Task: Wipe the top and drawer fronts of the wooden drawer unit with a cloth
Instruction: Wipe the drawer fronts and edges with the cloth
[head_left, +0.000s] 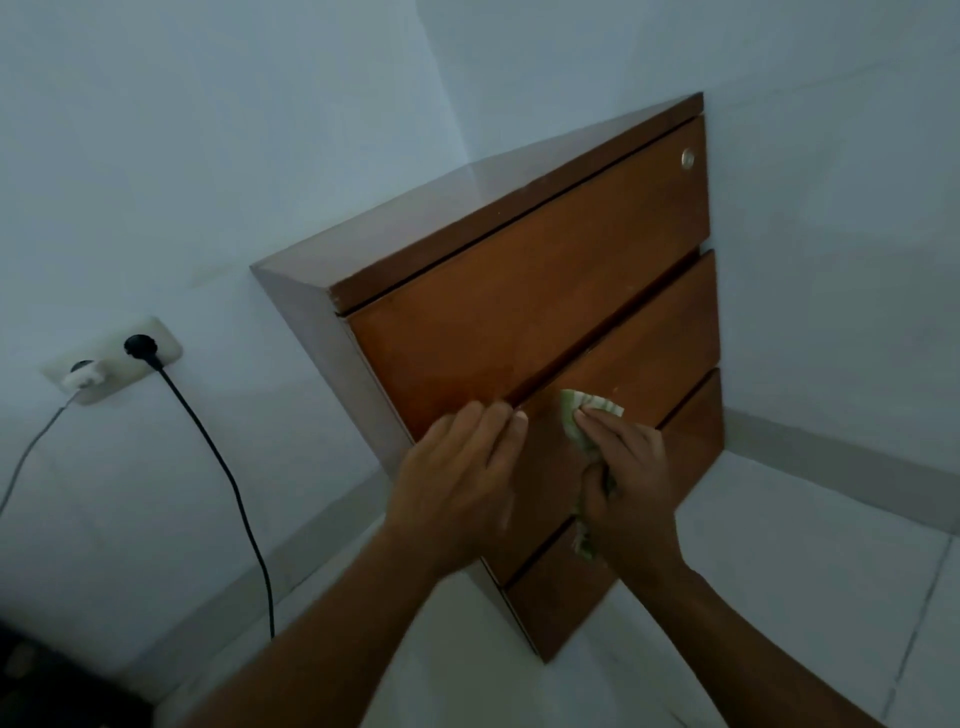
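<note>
The wooden drawer unit (530, 291) stands in a room corner, its three brown drawer fronts facing me. A round lock (688, 158) sits on the top drawer. My right hand (631, 483) grips a green-and-white cloth (587, 410) and presses it against the middle drawer front. My left hand (462, 478) rests on the lower edge of the top drawer front, its fingertips at the gap between the top and middle drawers. Most of the cloth is hidden under my right hand; a bit hangs out below the palm.
A wall socket (111, 358) on the left wall holds a white charger and a black plug, whose cable (228, 478) runs down to the floor. White floor tiles (805, 571) lie right of the unit. A dark object (47, 680) sits at the bottom left.
</note>
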